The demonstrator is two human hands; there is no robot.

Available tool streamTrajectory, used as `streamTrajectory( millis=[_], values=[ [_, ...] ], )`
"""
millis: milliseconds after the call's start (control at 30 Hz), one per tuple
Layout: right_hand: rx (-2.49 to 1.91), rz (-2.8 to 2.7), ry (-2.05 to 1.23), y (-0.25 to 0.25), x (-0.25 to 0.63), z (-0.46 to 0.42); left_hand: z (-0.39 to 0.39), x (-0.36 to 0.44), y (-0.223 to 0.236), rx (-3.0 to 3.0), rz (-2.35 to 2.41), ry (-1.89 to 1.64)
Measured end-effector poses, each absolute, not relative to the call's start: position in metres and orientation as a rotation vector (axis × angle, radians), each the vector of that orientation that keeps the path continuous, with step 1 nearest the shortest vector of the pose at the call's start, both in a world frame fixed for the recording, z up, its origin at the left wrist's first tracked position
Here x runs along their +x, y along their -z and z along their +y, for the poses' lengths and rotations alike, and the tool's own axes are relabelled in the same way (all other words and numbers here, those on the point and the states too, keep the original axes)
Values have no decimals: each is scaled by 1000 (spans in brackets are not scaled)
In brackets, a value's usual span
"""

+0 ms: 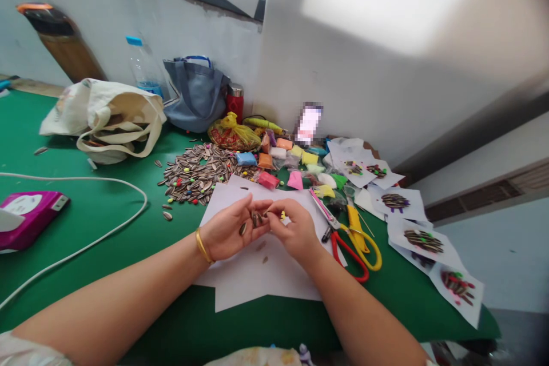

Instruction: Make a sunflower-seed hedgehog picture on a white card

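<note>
Palm up and cupped, my left hand (229,229) holds several striped sunflower seeds (255,219) in its palm and fingers. The thumb and forefinger of my right hand (294,229) are pinched together at the left fingertips, on what looks like a sunflower seed; the fingers mostly hide it. Beneath both hands lie overlapping sheets of white paper (244,291), with a few loose seeds on them. Beyond the paper spreads a heap of sunflower seeds (193,174) mixed with small coloured beads. Scissors (360,246) with red and yellow handles lie right of my right hand.
Coloured clay packets (295,180) sit behind the paper. Seed-decorated sheets (429,243) line the right table edge. A canvas bag (122,108), blue bag (195,94), red flask (235,104) and phone (307,124) stand behind. A white cable (107,223) and purple box (32,217) lie left.
</note>
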State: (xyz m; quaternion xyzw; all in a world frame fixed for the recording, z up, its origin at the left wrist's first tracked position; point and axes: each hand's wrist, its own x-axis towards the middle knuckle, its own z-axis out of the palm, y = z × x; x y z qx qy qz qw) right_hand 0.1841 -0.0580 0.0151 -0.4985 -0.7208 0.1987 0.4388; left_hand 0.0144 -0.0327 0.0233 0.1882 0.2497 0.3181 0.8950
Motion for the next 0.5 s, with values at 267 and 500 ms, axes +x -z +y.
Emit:
streamTrajectory(
  millis=[267, 500],
  values=[
    [-1189, -1652, -652, -18, 189, -57, -37, 18, -18, 740, 720, -674],
    [-1264, -1774, -731, -23, 195, -57, -33, 17, -18, 1078, 912, -753]
  ],
)
